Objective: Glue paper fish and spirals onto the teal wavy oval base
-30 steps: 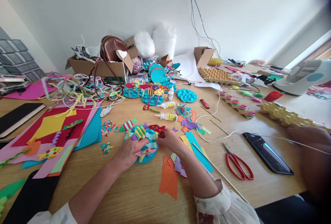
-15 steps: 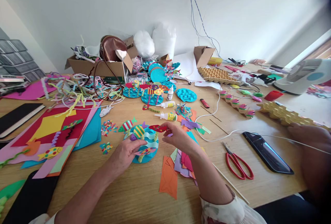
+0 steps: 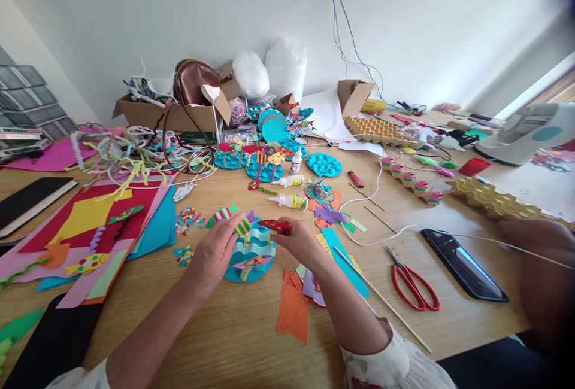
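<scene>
A blue round base (image 3: pixel 251 274) with wavy pale-blue strips carries several paper fish on fuzzy stems. My left hand (image 3: pixel 211 251) is closed at its left side, fingers round the head end of a yellow-and-green striped paper fish (image 3: pixel 243 227). Between the fingertips of my right hand (image 3: pixel 299 239) is a red paper fish (image 3: pixel 275 225), held over the base's right edge by a yellow-green stem. Toward the front of the base sits a pink spotted paper fish (image 3: pixel 254 262). A red, white and green striped fish (image 3: pixel 219 216) shows behind my left hand.
Glue bottles (image 3: pixel 291 201) stand and lie behind the base. Orange paper pieces (image 3: pixel 293 311), a stick (image 3: pixel 386 302), red-handled scissors (image 3: pixel 413 284) and a phone (image 3: pixel 465 263) lie rightward. Coloured sheets (image 3: pixel 90 221) are at left. Another person's hand (image 3: pixel 530 236) rests at far right.
My left hand has moved up from the front of the base to the striped fish's head. My right hand has shifted slightly down and left with the red fish.
</scene>
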The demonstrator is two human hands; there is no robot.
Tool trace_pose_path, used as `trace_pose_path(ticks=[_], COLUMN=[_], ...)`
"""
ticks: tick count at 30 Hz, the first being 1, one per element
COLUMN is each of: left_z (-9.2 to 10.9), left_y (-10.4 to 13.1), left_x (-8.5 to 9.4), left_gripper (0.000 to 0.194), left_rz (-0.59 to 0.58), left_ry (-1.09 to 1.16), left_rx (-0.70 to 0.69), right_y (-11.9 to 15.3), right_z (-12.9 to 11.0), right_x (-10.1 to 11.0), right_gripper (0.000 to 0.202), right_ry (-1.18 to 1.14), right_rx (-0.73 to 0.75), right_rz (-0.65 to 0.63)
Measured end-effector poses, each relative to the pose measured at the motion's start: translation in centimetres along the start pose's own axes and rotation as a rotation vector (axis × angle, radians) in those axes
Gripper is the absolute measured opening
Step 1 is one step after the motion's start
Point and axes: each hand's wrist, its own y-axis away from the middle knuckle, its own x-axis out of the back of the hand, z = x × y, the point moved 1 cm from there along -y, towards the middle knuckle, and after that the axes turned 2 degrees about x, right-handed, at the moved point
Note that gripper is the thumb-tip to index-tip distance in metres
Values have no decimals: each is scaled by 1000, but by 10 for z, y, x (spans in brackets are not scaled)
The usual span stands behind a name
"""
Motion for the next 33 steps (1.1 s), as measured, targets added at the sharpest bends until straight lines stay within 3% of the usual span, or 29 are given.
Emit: trace_pose_path(ticks=[3,17,29,33], left_z=[-2,-3,1,1], left_y=[-5,-8,-7,-8], left_x=[-1,-4,0,-1], left_gripper=[38,36,36,34], left_rz=[14,138,51,62], left_ry=[-31,-111,-82,-92], left_rx=[-15,-162,-182,-208], right_y=[-1,3,2,1], right_z=[-2,-7,4,10], right_x=[0,-1,-5,-8], right_gripper=[6,8,6,15], right_ry=[6,-12,-35,-130], right_rx=[-63,-51,-35,-25], right_rz=[-2,6,37,34])
